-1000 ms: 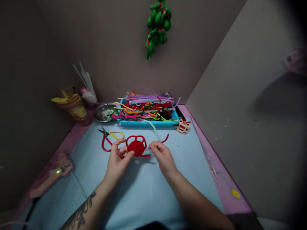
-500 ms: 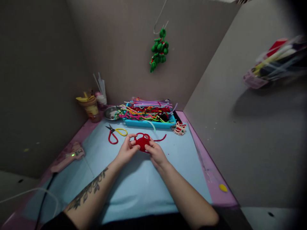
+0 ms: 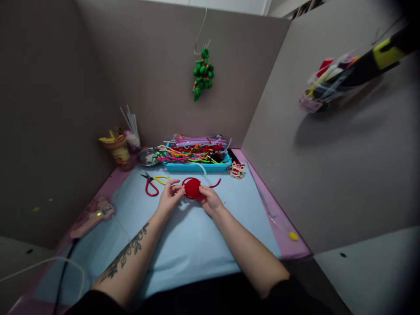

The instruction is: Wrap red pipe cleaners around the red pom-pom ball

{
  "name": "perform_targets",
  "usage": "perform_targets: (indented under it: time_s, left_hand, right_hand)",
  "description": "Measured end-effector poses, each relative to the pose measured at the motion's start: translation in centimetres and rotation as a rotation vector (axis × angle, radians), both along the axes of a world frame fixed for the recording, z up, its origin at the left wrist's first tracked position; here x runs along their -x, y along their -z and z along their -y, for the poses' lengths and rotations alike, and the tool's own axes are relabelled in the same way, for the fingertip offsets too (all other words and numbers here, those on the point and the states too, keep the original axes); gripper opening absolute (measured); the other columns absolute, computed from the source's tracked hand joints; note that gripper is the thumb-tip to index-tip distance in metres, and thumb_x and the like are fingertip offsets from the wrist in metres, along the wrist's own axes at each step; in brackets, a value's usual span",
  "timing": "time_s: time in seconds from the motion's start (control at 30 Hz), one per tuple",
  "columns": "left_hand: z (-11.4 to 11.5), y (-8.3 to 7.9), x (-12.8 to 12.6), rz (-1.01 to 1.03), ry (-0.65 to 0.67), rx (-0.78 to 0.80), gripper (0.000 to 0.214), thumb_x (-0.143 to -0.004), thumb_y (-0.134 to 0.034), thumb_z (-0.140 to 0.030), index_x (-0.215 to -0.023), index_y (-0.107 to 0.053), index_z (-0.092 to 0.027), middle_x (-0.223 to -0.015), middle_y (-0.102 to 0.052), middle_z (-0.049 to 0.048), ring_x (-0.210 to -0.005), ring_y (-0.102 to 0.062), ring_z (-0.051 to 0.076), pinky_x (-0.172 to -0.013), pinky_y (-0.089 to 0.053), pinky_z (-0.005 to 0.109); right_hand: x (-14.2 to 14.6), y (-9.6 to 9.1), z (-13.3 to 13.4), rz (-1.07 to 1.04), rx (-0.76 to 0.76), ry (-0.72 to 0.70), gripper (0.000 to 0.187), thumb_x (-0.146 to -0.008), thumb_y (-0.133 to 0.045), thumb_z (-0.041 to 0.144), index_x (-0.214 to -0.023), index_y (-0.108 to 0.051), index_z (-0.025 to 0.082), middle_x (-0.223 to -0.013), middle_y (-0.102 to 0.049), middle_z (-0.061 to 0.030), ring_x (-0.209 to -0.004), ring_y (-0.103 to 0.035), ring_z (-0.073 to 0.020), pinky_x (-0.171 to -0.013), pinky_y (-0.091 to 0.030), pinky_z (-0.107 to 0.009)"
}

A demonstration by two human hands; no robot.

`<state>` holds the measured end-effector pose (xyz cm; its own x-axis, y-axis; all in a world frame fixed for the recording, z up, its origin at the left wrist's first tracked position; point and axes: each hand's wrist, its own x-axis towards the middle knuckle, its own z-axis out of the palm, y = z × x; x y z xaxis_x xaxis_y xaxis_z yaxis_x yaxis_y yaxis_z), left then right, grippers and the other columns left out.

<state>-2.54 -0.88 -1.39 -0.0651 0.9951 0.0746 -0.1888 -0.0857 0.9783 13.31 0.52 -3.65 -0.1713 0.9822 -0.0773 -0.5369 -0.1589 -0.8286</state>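
Note:
A round, fuzzy red disc [image 3: 192, 188], which looks like coiled chenille stem, is held just over the blue cloth. A thin red loop runs around it. My right hand [image 3: 210, 199] pinches its right edge between thumb and fingers. At the left edge my left hand [image 3: 170, 196] holds on with the thumb and fingertips, the index finger lifted. A loose red stem [image 3: 215, 183] sticks out to the right behind the disc. Beyond my left hand lie scissors [image 3: 152, 182] with one red and one yellow handle.
A blue tray [image 3: 197, 167] heaped with colourful stems stands at the back, beside a metal dish [image 3: 147, 156] and a lion-like face piece [image 3: 236, 170]. A pink glue gun [image 3: 95, 217] lies left. A green ornament [image 3: 203, 74] hangs on the back wall.
The red disc has turned to show its full round face, and the small loops above it no longer show. My left thumb has drawn back to its edge. The camera view has shifted.

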Motion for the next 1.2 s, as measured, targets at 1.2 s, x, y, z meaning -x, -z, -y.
perform_targets:
  time_s: [1.2]
  left_hand:
    - [0.9,-0.7,-0.9,-0.013,0.101,0.077,0.071,-0.066,-0.076,-0.028,-0.128,-0.041,-0.017,-0.067,-0.07,-0.0007,-0.057,-0.064,0.015,-0.059,-0.046,0.025]
  right_hand:
    - [0.5,-0.7,0.7,-0.016,0.106,-0.005,0.035,-0.054,-0.083,0.042,-0.077,-0.074,0.018,-0.083,-0.076,-0.0056,-0.082,-0.066,-0.022,-0.08,-0.049,-0.036]
